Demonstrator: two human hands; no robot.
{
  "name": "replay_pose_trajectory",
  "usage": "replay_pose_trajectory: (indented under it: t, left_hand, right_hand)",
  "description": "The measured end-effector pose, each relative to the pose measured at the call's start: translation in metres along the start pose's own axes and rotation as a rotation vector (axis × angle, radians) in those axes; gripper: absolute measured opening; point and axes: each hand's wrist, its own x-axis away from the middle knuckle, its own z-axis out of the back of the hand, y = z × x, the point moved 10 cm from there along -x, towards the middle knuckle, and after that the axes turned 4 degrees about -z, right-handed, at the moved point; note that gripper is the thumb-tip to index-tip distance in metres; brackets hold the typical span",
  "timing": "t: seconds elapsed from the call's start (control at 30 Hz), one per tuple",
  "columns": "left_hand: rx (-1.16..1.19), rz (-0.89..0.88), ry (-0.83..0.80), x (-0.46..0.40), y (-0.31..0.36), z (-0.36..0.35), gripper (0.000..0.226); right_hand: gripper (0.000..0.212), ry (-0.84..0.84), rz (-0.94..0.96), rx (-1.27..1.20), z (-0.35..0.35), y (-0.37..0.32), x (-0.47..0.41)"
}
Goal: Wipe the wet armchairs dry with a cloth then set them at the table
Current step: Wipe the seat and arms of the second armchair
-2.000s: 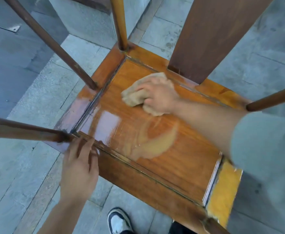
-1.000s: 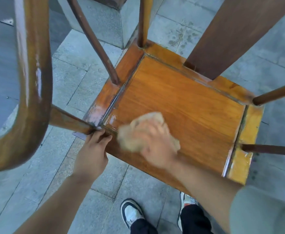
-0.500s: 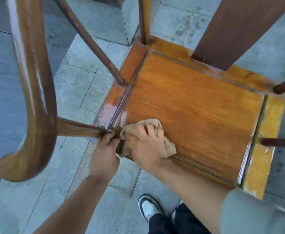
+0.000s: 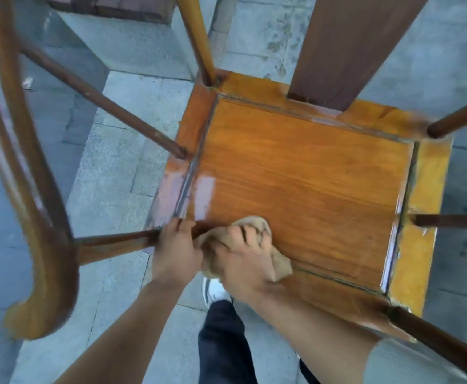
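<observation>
Since half a second ago our view has pulled back a little, and our hands have barely shifted: they stay together at the near left corner of the seat. We look down on a wooden armchair (image 4: 304,173) standing on grey stone paving (image 4: 107,173). Our left hand (image 4: 175,250) is closed around the near left arm post (image 4: 110,243) just where it meets the seat frame, fingers curled over the top of the rod. Our right hand (image 4: 243,261) is clenched on a bunched tan cloth (image 4: 278,263), pressing it onto the front rail of the seat, and touches the left hand. A corner of the cloth pokes out to the right of the hand, and another fold shows above the knuckles. Near the left edge of the seat panel a pale shiny patch (image 4: 204,195) reflects the light; the remaining panel looks matt orange-brown. The dark back splat (image 4: 346,48) rises at the far side. The curved armrest (image 4: 13,173) sweeps down the left of the view, blurred. Below the hands we see a dark trouser leg (image 4: 221,345) and a white shoe (image 4: 213,289).
</observation>
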Motion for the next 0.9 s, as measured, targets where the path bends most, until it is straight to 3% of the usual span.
replay_pose_trajectory:
  t: [0.1,0.17,0.27,0.33,0.4,0.5,0.67,0.8,0.9]
  left_hand:
    - [-0.062,-0.206,0.169,-0.036,0.024,0.014,0.034]
    - [-0.082,-0.356,0.211,-0.054,0.054,0.013,0.035]
    - [-0.122,-0.563,0.12,-0.078,0.122,-0.008,0.038]
    - [-0.165,-0.69,0.016,-0.075,0.163,-0.027,0.042]
    - [-0.218,-0.832,-0.084,-0.063,0.197,-0.048,0.046]
    - [-0.262,-0.963,-0.133,-0.044,0.226,-0.069,0.047]
    - [-0.264,-1.001,-0.124,-0.042,0.243,-0.087,0.045]
    - [-0.319,-1.022,-0.106,-0.062,0.259,-0.09,0.049]
    - [-0.343,-1.039,-0.053,-0.077,0.278,-0.087,0.058]
  right_hand:
    - [0.039,0.083,-0.036,-0.057,0.003,0.004,-0.008]
    - [0.045,0.118,-0.109,-0.153,-0.001,0.041,0.021]
    - [0.051,0.156,-0.504,-0.213,-0.01,0.148,0.099]
    - [0.04,0.259,-0.785,-0.26,-0.008,0.206,0.151]
    - [0.026,0.378,-0.92,-0.259,-0.003,0.232,0.17]
    - [0.021,0.532,-1.025,-0.26,0.011,0.233,0.159]
    - [0.023,0.734,-1.039,-0.323,0.008,0.238,0.169]
    - [0.039,0.786,-1.061,-0.506,0.035,0.282,0.131]
    - [0.048,0.673,-0.73,-0.44,0.076,0.282,0.05]
